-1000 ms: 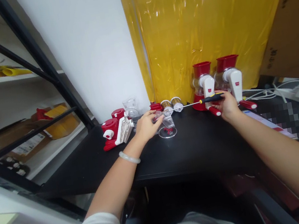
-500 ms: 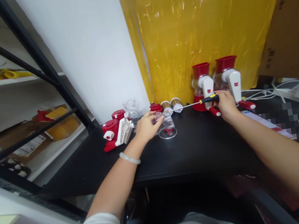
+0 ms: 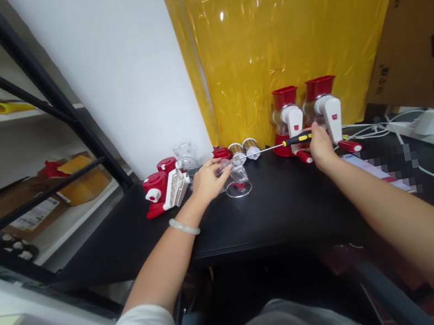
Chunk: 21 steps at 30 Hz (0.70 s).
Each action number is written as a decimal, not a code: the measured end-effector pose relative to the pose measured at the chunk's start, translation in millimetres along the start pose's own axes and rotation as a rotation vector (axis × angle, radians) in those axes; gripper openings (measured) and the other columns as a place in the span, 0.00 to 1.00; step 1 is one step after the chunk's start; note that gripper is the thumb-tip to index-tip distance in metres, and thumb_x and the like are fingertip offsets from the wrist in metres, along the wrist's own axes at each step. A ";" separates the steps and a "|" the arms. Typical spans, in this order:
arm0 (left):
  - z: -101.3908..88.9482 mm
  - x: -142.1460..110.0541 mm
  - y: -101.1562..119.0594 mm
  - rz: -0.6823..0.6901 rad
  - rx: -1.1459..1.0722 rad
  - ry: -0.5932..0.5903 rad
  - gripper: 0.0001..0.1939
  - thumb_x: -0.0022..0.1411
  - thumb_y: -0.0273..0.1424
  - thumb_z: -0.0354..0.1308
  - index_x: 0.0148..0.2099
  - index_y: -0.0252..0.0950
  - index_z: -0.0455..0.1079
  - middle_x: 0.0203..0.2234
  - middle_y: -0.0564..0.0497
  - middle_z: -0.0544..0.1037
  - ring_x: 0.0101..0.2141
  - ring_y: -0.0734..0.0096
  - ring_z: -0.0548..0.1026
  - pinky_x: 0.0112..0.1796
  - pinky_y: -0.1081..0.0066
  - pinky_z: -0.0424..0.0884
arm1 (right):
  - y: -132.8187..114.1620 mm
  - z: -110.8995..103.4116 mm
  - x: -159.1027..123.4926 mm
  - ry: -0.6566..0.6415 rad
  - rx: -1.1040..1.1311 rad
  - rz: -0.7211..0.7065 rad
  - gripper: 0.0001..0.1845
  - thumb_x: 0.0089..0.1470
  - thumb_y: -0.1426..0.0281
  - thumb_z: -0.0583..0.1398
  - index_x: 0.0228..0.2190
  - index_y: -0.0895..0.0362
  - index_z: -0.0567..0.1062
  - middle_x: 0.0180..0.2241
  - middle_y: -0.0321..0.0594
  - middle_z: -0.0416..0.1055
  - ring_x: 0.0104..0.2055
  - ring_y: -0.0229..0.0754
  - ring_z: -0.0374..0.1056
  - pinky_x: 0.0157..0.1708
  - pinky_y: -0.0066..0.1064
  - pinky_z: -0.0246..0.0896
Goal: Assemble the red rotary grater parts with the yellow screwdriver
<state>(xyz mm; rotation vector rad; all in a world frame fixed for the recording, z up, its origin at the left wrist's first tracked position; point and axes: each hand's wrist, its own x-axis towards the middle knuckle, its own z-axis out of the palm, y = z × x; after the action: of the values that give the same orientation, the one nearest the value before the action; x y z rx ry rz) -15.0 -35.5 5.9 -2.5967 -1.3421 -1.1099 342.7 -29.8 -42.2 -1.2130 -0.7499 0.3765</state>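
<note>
From my end: I have the left hand (image 3: 208, 181) with thumb and fingers closed on the clear plastic housing (image 3: 239, 187); its round rim faces my camera. Can't tell if the housing rests fully on the black table (image 3: 284, 209) or sits slightly up.

Right hand (image 3: 322, 147), to the right of the housing, has fingers wrapped around the black-and-yellow handle of a screwdriver (image 3: 297, 139). Shaft runs near level back to the housing, tip at its far part; I can't see if it's seated in a screw.

Around the housing: two perforated drums (image 3: 237, 151) just behind it, with a small red part (image 3: 221, 153) beside them. To its left I get red bodies (image 3: 156, 184), a white crank arm (image 3: 175, 188) with a red handle, and another clear part (image 3: 184, 152) further back. To its right and behind, two upright red-and-white grinders (image 3: 288, 116), near the right hand. Farther right of it, a flat screen device (image 3: 376, 171), partly pixelated, and white cables (image 3: 364, 132). Yellow sheeting (image 3: 266, 36) hangs behind the housing.
</note>
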 end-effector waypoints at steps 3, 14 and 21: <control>0.5 -0.4 -0.5 -0.001 0.000 0.001 0.16 0.70 0.44 0.59 0.40 0.38 0.82 0.54 0.46 0.81 0.52 0.55 0.80 0.54 0.58 0.75 | -1.3 -2.1 0.2 0.060 -0.122 -0.058 0.24 0.63 0.46 0.54 0.31 0.53 0.71 0.29 0.36 0.69 0.31 0.41 0.68 0.32 0.34 0.70; -0.2 0.3 1.7 0.004 0.004 -0.006 0.16 0.70 0.43 0.59 0.43 0.38 0.82 0.54 0.44 0.81 0.53 0.56 0.79 0.55 0.58 0.75 | -13.9 6.1 -1.9 0.020 0.191 0.071 0.17 0.58 0.54 0.64 0.31 0.53 0.66 0.22 0.30 0.66 0.20 0.34 0.63 0.18 0.24 0.61; 0.8 0.3 0.9 0.016 0.005 0.000 0.17 0.70 0.44 0.58 0.43 0.37 0.82 0.54 0.44 0.81 0.53 0.56 0.79 0.56 0.58 0.74 | -10.2 2.6 -2.5 0.040 0.113 0.026 0.14 0.62 0.55 0.60 0.34 0.53 0.69 0.22 0.29 0.66 0.19 0.34 0.63 0.17 0.24 0.60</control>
<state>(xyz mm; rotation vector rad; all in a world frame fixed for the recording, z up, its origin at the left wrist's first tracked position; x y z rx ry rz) -13.7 -35.6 5.8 -2.5994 -1.3203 -1.1022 337.9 -32.9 -33.0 -1.1219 -0.6707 0.4097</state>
